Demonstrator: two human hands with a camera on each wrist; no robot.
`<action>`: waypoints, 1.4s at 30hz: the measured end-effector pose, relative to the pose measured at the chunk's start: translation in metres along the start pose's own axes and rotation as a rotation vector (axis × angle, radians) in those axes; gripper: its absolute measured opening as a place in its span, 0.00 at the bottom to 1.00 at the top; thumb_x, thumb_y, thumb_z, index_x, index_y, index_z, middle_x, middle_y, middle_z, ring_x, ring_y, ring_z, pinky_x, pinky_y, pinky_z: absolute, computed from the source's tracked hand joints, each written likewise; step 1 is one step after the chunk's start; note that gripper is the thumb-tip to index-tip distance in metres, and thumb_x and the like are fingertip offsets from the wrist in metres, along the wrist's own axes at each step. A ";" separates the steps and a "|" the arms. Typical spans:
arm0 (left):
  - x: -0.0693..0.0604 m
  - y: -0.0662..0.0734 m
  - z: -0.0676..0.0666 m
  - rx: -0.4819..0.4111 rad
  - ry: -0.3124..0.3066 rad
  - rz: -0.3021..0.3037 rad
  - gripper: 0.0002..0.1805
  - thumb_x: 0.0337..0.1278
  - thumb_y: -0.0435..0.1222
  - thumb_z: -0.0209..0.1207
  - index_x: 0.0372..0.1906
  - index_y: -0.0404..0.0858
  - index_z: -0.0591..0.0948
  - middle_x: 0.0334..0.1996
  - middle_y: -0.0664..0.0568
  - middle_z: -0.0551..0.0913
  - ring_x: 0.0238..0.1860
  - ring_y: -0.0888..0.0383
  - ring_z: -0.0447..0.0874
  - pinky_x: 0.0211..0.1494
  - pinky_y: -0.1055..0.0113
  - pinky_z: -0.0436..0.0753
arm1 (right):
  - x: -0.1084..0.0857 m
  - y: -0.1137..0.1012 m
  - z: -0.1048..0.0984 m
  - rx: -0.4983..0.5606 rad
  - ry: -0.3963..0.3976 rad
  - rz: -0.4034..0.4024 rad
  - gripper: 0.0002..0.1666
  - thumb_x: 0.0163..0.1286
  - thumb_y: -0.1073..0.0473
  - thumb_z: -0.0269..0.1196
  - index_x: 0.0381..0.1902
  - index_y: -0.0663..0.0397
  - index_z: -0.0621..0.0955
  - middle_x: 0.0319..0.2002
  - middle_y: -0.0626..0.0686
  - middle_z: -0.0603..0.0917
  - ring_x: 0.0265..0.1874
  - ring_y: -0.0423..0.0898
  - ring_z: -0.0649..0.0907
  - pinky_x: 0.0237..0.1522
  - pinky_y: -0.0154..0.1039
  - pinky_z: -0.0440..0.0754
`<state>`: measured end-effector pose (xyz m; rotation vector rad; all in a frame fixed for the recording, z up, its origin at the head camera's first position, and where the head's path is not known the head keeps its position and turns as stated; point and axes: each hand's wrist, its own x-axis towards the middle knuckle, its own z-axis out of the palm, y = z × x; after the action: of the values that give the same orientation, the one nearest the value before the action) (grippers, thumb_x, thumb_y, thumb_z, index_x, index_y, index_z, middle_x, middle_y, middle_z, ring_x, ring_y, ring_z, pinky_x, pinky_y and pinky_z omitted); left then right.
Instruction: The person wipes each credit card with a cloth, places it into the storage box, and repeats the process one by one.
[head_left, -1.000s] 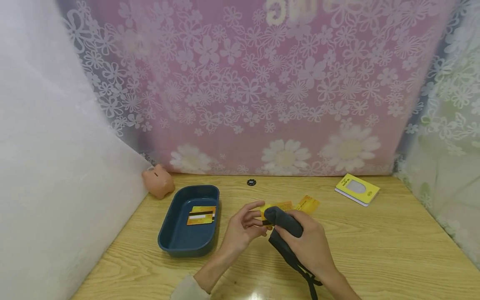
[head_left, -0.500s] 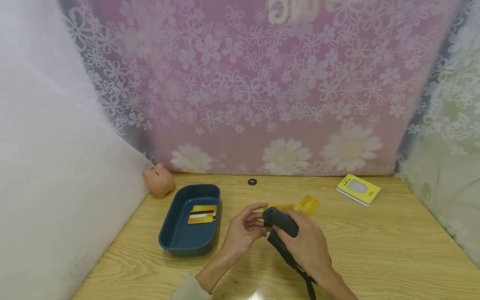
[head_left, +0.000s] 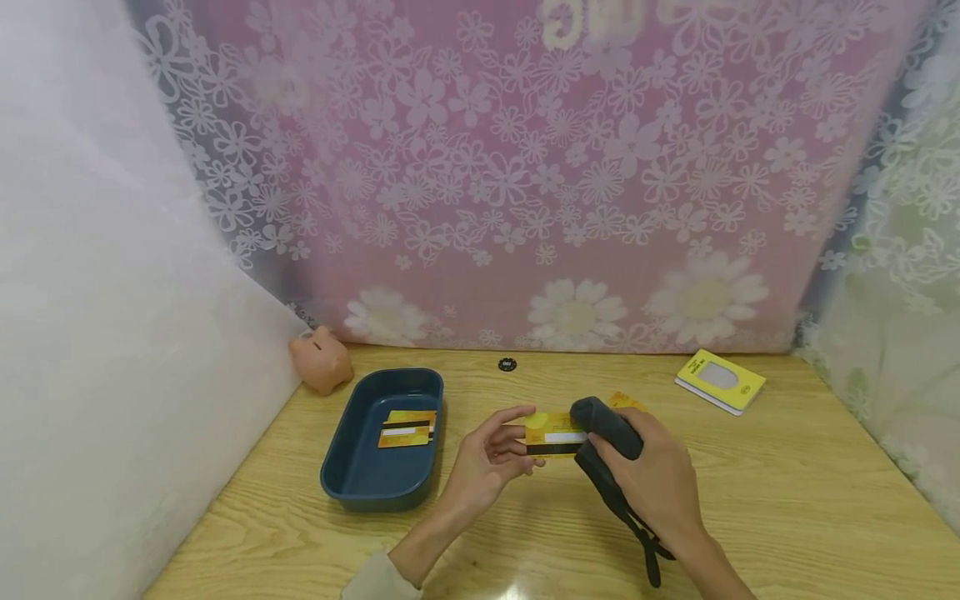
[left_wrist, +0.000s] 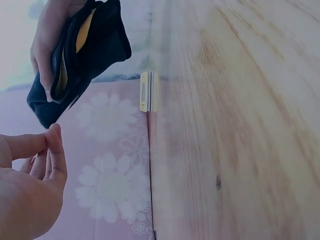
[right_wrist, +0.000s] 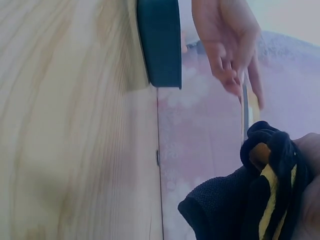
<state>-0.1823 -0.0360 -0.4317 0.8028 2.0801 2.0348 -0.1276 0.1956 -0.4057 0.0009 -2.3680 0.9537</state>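
In the head view my left hand point(head_left: 489, 450) pinches the left end of a yellow bank card point(head_left: 553, 435) with a dark stripe and a white strip. My right hand point(head_left: 654, 475) grips a bunched dark cloth point(head_left: 611, 429), with dangling straps point(head_left: 648, 550), over the card's right end. Yellow parts point(right_wrist: 270, 200) show among the cloth's folds in the right wrist view. The left wrist view shows the left fingertips point(left_wrist: 54, 132) together just below the cloth. Another yellow card point(head_left: 628, 401) lies on the table, mostly hidden behind the right hand.
A blue tray point(head_left: 341, 496) on the left holds several yellow cards point(head_left: 407, 428). Behind it sits a piggy bank point(head_left: 321, 361). A black chip point(head_left: 507, 364) lies at the back, and a yellow booklet-like thing point(head_left: 720, 381) at the back right. A flowered curtain point(head_left: 480, 208) hangs behind the table.
The right hand and the cloth have shifted right along the card after a slight move left, uncovering more of it. The left hand stays nearly in place.
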 end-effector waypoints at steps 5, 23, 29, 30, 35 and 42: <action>0.001 0.000 -0.002 -0.040 -0.012 -0.025 0.33 0.66 0.25 0.65 0.73 0.49 0.75 0.55 0.36 0.83 0.45 0.54 0.89 0.48 0.64 0.89 | 0.001 0.008 -0.012 0.010 0.021 0.019 0.23 0.62 0.55 0.78 0.52 0.59 0.86 0.45 0.62 0.89 0.36 0.59 0.89 0.31 0.50 0.87; 0.006 0.002 0.002 0.027 -0.018 0.014 0.33 0.66 0.27 0.66 0.73 0.53 0.75 0.57 0.43 0.85 0.45 0.52 0.89 0.46 0.63 0.90 | -0.010 -0.020 0.000 0.137 -0.064 -0.095 0.24 0.58 0.62 0.80 0.53 0.54 0.86 0.45 0.53 0.89 0.38 0.49 0.88 0.34 0.40 0.87; 0.006 0.001 0.005 0.021 -0.042 0.000 0.32 0.67 0.31 0.67 0.72 0.53 0.75 0.57 0.45 0.86 0.44 0.55 0.89 0.48 0.57 0.90 | -0.017 -0.027 0.012 0.131 -0.090 -0.141 0.25 0.55 0.62 0.81 0.51 0.50 0.87 0.44 0.49 0.88 0.40 0.47 0.87 0.38 0.44 0.87; 0.006 0.001 0.005 0.019 -0.044 0.000 0.31 0.67 0.31 0.67 0.72 0.53 0.76 0.56 0.45 0.86 0.43 0.56 0.89 0.48 0.54 0.90 | -0.017 -0.028 0.013 0.128 -0.088 -0.150 0.25 0.55 0.62 0.82 0.50 0.50 0.87 0.43 0.49 0.88 0.39 0.46 0.87 0.38 0.45 0.87; 0.006 0.002 0.007 0.016 -0.043 0.001 0.31 0.67 0.30 0.67 0.71 0.53 0.77 0.54 0.45 0.87 0.42 0.58 0.89 0.49 0.48 0.90 | -0.017 -0.032 0.016 0.106 -0.085 -0.145 0.24 0.55 0.61 0.82 0.49 0.49 0.87 0.42 0.48 0.88 0.39 0.46 0.86 0.39 0.48 0.86; 0.006 0.000 0.008 0.032 -0.039 -0.010 0.32 0.65 0.27 0.67 0.70 0.52 0.78 0.54 0.46 0.87 0.42 0.53 0.89 0.44 0.63 0.90 | -0.015 -0.028 0.013 0.080 -0.102 -0.056 0.23 0.58 0.57 0.81 0.51 0.49 0.87 0.45 0.52 0.88 0.40 0.51 0.88 0.36 0.50 0.87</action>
<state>-0.1834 -0.0266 -0.4305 0.8289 2.0962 1.9699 -0.1155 0.1637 -0.4034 0.1491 -2.4068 1.0435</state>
